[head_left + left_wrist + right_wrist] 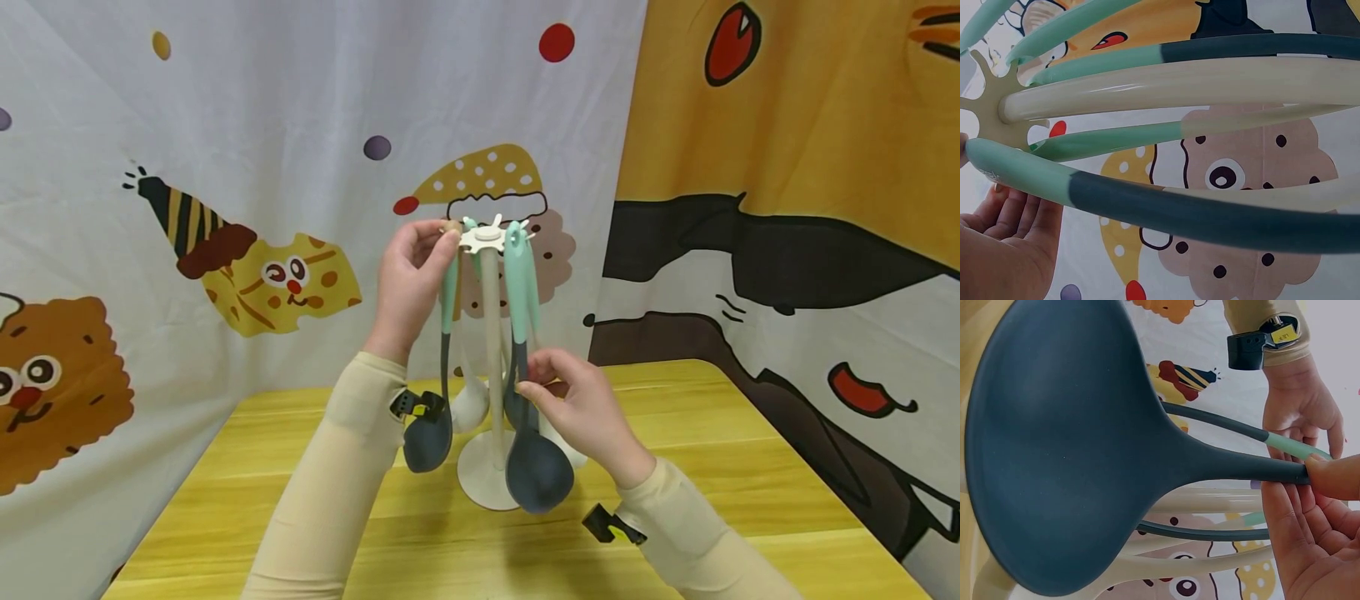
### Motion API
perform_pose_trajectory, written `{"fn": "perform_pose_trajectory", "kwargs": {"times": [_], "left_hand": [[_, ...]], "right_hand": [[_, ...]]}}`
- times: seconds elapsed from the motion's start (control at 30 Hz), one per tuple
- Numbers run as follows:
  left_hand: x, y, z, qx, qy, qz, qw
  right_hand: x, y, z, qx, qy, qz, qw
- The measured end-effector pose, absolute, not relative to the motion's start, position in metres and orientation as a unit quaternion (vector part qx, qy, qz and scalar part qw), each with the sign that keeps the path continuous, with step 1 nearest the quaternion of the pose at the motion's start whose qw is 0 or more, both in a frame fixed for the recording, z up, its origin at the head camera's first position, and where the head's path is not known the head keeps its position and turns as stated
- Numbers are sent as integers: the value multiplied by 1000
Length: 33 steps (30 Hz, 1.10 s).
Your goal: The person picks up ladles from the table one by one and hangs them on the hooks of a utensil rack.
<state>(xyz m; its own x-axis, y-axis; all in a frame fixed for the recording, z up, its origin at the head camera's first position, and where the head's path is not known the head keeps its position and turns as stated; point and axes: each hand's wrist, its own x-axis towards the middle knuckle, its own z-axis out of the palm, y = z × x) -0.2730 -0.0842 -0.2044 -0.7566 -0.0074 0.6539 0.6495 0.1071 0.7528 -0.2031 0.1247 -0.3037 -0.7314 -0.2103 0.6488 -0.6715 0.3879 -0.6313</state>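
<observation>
A cream utensil stand holds several utensils with mint green handles. My left hand is at the stand's top left, where thumb and fingers pinch the handle end of a dark grey ladle. That handle hangs beside the stand's notched top. Lower on the right, my right hand pinches the neck of a larger dark grey ladle between thumb and fingers. The bowl of this larger ladle fills much of the right wrist view. Its handle top meets the stand's hooks.
Behind these two ladles hang further utensils, including a cream-headed one, partly hidden. The stand's round base rests on a yellow wood-grain table. A printed cloth hangs behind the table.
</observation>
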Motion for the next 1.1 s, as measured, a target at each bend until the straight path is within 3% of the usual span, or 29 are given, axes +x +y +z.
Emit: {"fn": "perform_pose_trajectory", "kwargs": {"times": [1.1], "left_hand": [[-273,-84,-205,-224,-704,-620,265]], "right_hand": [[-208,121,-315,269,-812,464,231]]}}
